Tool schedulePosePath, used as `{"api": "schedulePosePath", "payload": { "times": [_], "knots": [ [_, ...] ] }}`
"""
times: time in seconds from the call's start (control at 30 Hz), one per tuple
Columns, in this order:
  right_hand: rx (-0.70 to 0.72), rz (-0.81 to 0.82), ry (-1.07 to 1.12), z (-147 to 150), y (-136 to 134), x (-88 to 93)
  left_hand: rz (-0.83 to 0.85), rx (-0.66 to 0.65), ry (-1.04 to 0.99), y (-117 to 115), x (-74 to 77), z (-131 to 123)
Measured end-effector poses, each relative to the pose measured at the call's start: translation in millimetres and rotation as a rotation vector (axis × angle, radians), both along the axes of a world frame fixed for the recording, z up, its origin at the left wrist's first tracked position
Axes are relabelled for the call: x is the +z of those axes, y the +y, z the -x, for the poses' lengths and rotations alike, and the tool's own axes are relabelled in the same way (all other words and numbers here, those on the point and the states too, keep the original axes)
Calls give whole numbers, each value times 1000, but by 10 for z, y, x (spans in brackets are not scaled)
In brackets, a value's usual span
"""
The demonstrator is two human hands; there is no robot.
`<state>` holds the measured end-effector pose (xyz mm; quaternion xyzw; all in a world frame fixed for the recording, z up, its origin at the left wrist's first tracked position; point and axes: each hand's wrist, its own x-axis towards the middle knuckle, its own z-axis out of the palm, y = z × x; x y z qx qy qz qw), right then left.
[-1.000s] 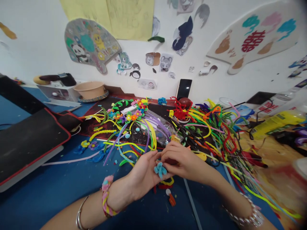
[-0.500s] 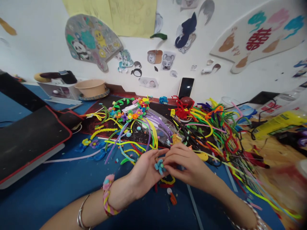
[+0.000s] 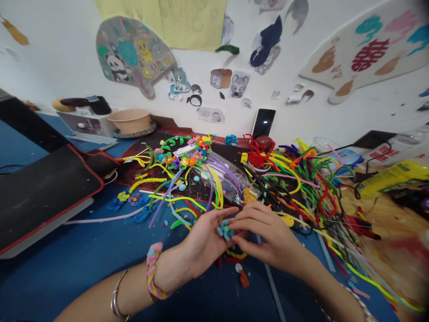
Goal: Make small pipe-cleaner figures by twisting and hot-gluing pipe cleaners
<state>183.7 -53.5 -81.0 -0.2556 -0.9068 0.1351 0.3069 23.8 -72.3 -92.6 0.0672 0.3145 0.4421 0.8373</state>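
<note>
A small blue pipe-cleaner flower (image 3: 225, 230) with a greenish centre rests against the fingers of my left hand (image 3: 203, 243), which is turned palm up and supports it. My right hand (image 3: 264, 232) comes in from the right, fingers bent and tips closed on the flower's edge. The fingertips of my left hand are partly hidden behind my right hand. Just below both hands lies a yellow twisted pipe-cleaner piece (image 3: 237, 256). An orange piece (image 3: 243, 279) lies nearer to me on the blue tabletop (image 3: 187, 295).
A pipe-cleaner flower wreath (image 3: 187, 158) lies beyond my hands. Tangled coloured pipe cleaners (image 3: 301, 179) spread to the right, near black-handled scissors (image 3: 268, 190). A phone (image 3: 264, 123) leans on the wall. A dark red-edged stand (image 3: 47, 192) is at left, a tan bowl (image 3: 130, 121) behind.
The whole view has shifted slightly, so things appear a little further right. The fingers of my right hand have moved slightly at the blue flower, which is turned a little.
</note>
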Motion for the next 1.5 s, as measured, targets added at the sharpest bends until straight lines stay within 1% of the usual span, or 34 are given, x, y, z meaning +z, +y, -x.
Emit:
{"api": "schedulePosePath", "payload": {
  "times": [0.17,0.33,0.47,0.77,0.93,1.1,1.5],
  "knots": [
    [5,-44,-9,41,-14,-33,6,11,11,6,4,-12],
    [-43,-60,13,52,-11,-57,-1,31,-7,-5,33,-16],
    [-61,-75,-18,57,-31,-86,12,40,21,-10,45,-16],
    [-65,-29,4,103,-66,-159,6,43,36,-29,9,6],
    [-79,-35,26,118,-87,-165,16,55,49,-36,32,4],
    [-94,11,37,106,-92,-156,5,76,27,-35,37,2],
    [-123,-26,64,154,-103,-191,2,75,9,-7,-22,12]
  ]
}}
